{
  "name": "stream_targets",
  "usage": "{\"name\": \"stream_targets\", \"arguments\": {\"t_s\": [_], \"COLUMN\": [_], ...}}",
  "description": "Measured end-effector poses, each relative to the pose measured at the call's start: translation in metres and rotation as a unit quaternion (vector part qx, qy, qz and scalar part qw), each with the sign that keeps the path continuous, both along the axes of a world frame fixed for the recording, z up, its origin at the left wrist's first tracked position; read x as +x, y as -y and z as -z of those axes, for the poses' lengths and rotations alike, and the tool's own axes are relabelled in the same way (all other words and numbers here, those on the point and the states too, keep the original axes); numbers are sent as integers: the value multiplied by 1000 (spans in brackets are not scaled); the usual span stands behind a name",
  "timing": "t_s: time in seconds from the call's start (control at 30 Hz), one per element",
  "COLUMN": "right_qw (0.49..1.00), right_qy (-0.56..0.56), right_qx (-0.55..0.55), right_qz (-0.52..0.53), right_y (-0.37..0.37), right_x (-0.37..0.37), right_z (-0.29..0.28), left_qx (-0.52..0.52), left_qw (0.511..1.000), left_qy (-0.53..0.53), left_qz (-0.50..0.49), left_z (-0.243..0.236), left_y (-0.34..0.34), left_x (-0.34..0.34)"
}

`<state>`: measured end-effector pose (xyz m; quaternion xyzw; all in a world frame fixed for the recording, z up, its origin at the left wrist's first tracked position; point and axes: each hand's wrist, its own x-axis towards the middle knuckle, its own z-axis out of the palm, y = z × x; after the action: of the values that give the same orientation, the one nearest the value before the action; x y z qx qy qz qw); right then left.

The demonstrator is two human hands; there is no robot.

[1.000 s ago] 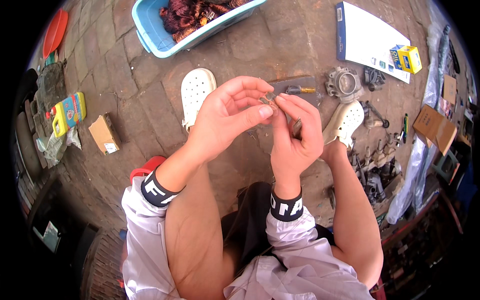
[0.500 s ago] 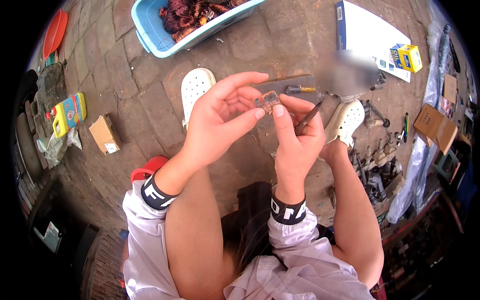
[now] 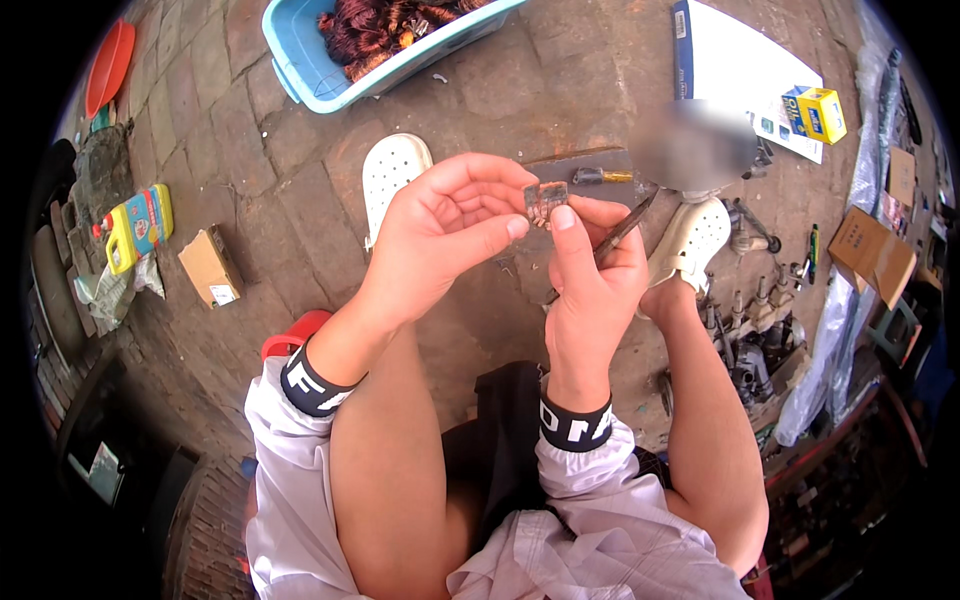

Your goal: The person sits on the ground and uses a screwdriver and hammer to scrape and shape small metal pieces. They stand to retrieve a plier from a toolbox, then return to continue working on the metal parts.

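Observation:
Over the paving between my feet, my right hand point(image 3: 592, 265) pinches a small ribbed, copper-and-dark rectangular piece point(image 3: 546, 200) between thumb and forefinger. Slanting through the same hand is a thin dark pointed tool point(image 3: 625, 228), its tip up and to the right. My left hand point(image 3: 435, 220) is beside the piece's left edge, thumb and forefinger apart and the other fingers loosely curled; whether a fingertip touches the piece is hard to tell. Beyond the hands, a dark flat plate point(image 3: 560, 172) lies on the ground with a short black-and-gold cylindrical part point(image 3: 602, 176) on it.
A blue tub point(image 3: 345, 98) of copper wire coils stands at the far left. To the left lie a cardboard box point(image 3: 210, 267) and a yellow jug point(image 3: 138, 230). On the right are metal parts point(image 3: 750, 345), a yellow-and-blue box point(image 3: 815, 115) on a white sheet, and an open carton point(image 3: 872, 250).
The small piece has turned in my right fingers, showing its ribbed face more squarely. My left forefinger and thumb have shifted slightly; the pointed tool has tilted a little to the right.

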<state>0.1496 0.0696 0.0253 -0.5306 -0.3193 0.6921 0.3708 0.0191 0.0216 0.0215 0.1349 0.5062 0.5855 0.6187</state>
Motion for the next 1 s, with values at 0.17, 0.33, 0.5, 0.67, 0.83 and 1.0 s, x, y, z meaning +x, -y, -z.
{"name": "stream_targets", "arguments": {"t_s": [0.17,0.33,0.5,0.67,0.83,1.0], "right_qw": [1000,998,996,994,990,984], "right_qy": [-29,-52,27,-21,-52,-84], "right_qx": [-5,-40,33,-25,-69,-105], "right_qz": [6,-15,-76,-100,-115,-119], "right_y": [4,8,1,-1,-1,-3], "right_x": [-4,-3,-5,1,4,3], "right_z": [-1,2,0,-1,-4,-8], "left_qx": [-16,-16,-65,-66,-49,-42], "left_qw": [1000,999,996,993,995,989], "left_qy": [-7,-12,-59,-80,-64,-115], "left_qz": [5,-32,-12,57,62,79], "left_z": [2,6,2,-10,-14,-20], "left_y": [0,5,8,9,13,13], "left_x": [0,-3,-6,-4,-7,-8]}}
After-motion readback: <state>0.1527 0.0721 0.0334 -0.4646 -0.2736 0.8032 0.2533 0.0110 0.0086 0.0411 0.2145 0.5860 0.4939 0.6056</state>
